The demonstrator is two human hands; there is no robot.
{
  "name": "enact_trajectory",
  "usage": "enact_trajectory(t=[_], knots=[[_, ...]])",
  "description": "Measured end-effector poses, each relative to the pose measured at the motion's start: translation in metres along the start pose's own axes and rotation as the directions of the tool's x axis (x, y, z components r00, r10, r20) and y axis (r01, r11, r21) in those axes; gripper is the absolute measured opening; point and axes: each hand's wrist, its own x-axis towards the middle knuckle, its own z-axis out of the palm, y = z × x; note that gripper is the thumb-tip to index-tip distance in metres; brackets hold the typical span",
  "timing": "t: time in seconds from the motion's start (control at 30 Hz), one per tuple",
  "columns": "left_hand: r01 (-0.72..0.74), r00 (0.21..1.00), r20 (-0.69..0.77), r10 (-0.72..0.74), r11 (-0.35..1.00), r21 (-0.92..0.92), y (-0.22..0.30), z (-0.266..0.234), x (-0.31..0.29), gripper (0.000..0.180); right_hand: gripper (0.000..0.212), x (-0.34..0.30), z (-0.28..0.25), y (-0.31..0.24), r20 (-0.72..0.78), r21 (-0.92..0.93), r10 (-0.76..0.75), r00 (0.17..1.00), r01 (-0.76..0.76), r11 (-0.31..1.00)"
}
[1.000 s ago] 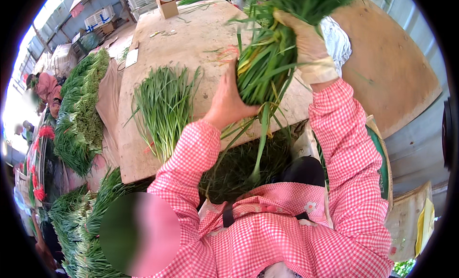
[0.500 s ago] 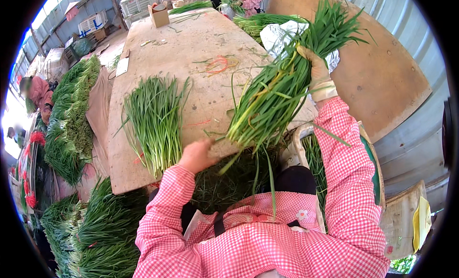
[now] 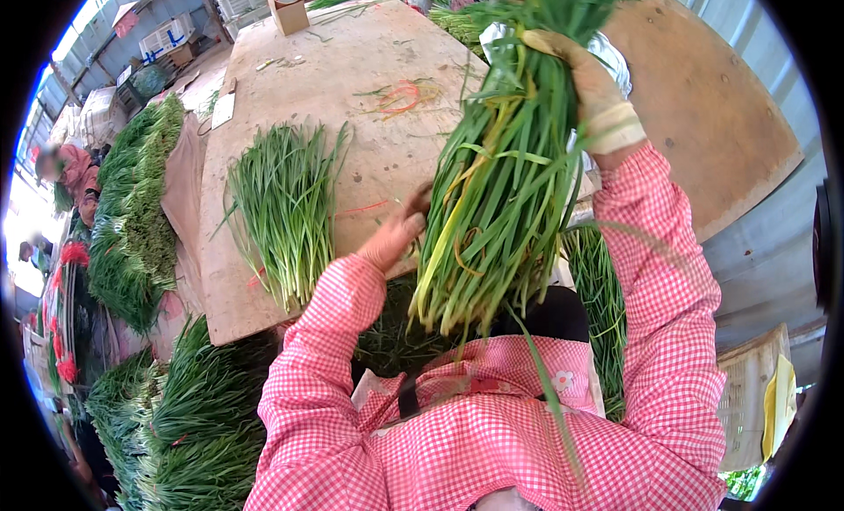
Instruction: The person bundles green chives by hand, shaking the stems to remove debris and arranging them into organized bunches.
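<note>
My right hand (image 3: pixel 576 76), in a pale glove, is wrapped round the upper, leafy part of a large bunch of garlic chives (image 3: pixel 505 173). The bunch hangs tilted over the table's near edge, cut stems down, with several yellowed leaves among the green. At its left side is my bare left hand (image 3: pixel 396 234), thumb and fingers apart; whether the fingertips touch the leaves I cannot make out. A second bunch of garlic chives (image 3: pixel 286 208) lies on the wooden table (image 3: pixel 352 67), left of my left hand, stems toward me.
Orange ties (image 3: pixel 403 96) and leaf scraps lie on the table, a cardboard box (image 3: pixel 288 14) at its far end. Heaped greens (image 3: pixel 207 414) stand at lower left, more leafy bundles (image 3: pixel 132 212) beyond. A crate of chives (image 3: pixel 598 300) is by my right arm. Another person (image 3: pixel 79 177) is at far left.
My right hand has raised the bunch and swung it more upright, nearer to me. My left hand has moved up and right to the bunch's side. Loose leaves are falling below.
</note>
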Motion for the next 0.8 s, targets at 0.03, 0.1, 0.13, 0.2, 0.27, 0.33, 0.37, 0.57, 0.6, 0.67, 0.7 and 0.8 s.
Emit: enact_trajectory(t=[0.03, 0.1, 0.13, 0.2, 0.27, 0.33, 0.37, 0.57, 0.6, 0.67, 0.7, 0.8], knots=[[0.131, 0.991, 0.021, -0.131, 0.953, -0.273, -0.007, 0.017, -0.016, 0.088, 0.019, -0.004, 0.016, 0.004, -0.094, -0.092, 0.050, 0.994, -0.059, 0.994], [0.223, 0.974, 0.118, -0.195, 0.704, -0.675, -0.026, 0.048, -0.040, 0.089, 0.029, 0.017, 0.004, 0.023, 0.004, -0.163, 0.138, 0.990, -0.136, 0.977], [0.128, 0.992, 0.077, -0.104, 0.736, -0.665, -0.023, 0.060, -0.048, 0.096, 0.035, 0.029, -0.002, 0.038, 0.038, -0.214, 0.194, 0.980, -0.181, 0.960], [0.168, 0.977, 0.067, -0.202, 0.536, -0.827, -0.047, 0.060, -0.062, 0.100, 0.064, 0.038, 0.002, 0.071, -0.175, -0.535, 0.164, 0.971, -0.233, 0.812], [0.203, 0.956, 0.086, -0.282, 0.420, -0.885, -0.065, 0.065, -0.066, 0.099, 0.095, 0.040, -0.014, 0.096, -0.242, -0.875, 0.214, 0.946, -0.308, 0.373], [0.162, 0.911, -0.080, -0.405, 0.528, -0.834, -0.066, 0.081, -0.062, 0.092, 0.094, 0.070, -0.080, 0.162, -0.456, -0.803, 0.221, 0.862, -0.506, 0.315], [0.159, 0.878, -0.075, -0.473, 0.435, -0.886, -0.083, 0.071, -0.072, 0.093, 0.093, 0.065, -0.078, 0.170, -0.388, -0.810, 0.220, 0.895, -0.445, 0.382], [0.131, 0.928, -0.093, -0.360, 0.552, -0.823, -0.093, 0.074, -0.076, 0.084, 0.081, -0.049, -0.143, 0.136, -0.163, -0.810, 0.372, 0.914, -0.339, 0.478], [0.156, 0.928, -0.073, -0.367, 0.557, -0.815, -0.088, 0.077, -0.071, 0.083, 0.079, -0.070, -0.137, 0.134, -0.207, -0.804, 0.467, 0.860, -0.422, 0.420], [0.185, 0.941, -0.020, -0.337, 0.565, -0.804, -0.081, 0.083, -0.070, 0.078, 0.086, -0.097, -0.121, 0.143, -0.193, -0.849, 0.602, 0.775, -0.440, 0.294], [0.193, 0.942, -0.017, -0.336, 0.581, -0.791, -0.087, 0.082, -0.073, 0.077, 0.089, -0.109, -0.111, 0.151, -0.175, -0.873, 0.669, 0.723, -0.428, 0.234], [0.246, 0.937, 0.053, -0.345, 0.544, -0.802, -0.089, 0.084, -0.070, 0.072, 0.094, -0.123, -0.109, 0.178, -0.101, -0.937, 0.699, 0.709, -0.304, 0.173]])
